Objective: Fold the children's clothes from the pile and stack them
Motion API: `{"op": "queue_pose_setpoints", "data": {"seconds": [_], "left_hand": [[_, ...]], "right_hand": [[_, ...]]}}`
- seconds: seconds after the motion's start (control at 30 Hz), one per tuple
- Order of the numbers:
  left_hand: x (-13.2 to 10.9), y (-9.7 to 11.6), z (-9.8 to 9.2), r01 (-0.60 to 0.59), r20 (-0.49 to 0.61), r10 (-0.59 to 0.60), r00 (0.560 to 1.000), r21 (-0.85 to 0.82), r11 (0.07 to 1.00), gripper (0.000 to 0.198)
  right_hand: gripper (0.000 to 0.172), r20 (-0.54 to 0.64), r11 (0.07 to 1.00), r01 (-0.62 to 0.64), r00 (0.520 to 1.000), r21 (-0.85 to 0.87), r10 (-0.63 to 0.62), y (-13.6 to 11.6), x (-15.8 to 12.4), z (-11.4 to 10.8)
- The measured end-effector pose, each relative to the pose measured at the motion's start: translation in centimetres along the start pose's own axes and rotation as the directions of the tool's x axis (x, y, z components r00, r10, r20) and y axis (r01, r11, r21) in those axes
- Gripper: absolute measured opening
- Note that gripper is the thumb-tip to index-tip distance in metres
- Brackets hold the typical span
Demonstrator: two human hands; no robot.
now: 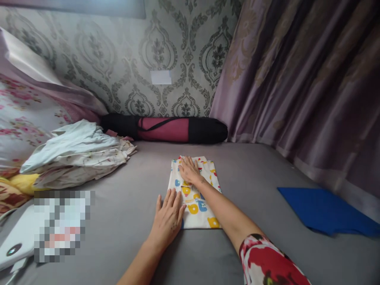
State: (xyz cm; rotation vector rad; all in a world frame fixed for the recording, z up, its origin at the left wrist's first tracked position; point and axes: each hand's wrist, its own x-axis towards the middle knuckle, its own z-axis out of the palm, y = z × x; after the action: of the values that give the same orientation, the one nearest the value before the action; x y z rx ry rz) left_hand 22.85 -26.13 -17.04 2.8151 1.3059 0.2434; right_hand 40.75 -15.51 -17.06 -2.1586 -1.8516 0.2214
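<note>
A folded white garment [197, 219] with yellow, blue and red printed shapes lies flat on the grey bed sheet [249, 261]. My right hand [190, 170] rests palm down on its far part, fingers stretched forward. My left hand [170, 211] lies along the garment's left edge, palm down with the fingers spread, partly on the sheet and partly touching the cloth. Neither hand grasps anything. My right forearm crosses over the garment's right side and hides some of it.
A blue folded cloth [323, 211] lies at the right. Heaped clothes [86, 154] sit at the left, behind a white device [25, 233] with a cable and a blurred-out item. A black and maroon long bag [163, 130] lies along the wall. Purple curtains [267, 71] hang at the right.
</note>
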Motion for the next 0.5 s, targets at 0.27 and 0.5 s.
{"op": "queue_pose_setpoints", "data": {"seconds": [0.27, 0.5], "left_hand": [[-0.2, -0.2, 0.4, 0.002, 0.029, -0.003, 1.0, 0.014, 1.0, 0.052], [-0.2, -0.2, 0.1, 0.007, 0.028, -0.007, 1.0, 0.0, 1.0, 0.051]], "right_hand": [[0.054, -0.033, 0.996, 0.007, 0.999, -0.093, -0.011, 0.1, -0.5, 1.6], [0.057, 0.062, 0.993, 0.009, 0.998, 0.115, -0.016, 2.5, -0.4, -1.3]]}}
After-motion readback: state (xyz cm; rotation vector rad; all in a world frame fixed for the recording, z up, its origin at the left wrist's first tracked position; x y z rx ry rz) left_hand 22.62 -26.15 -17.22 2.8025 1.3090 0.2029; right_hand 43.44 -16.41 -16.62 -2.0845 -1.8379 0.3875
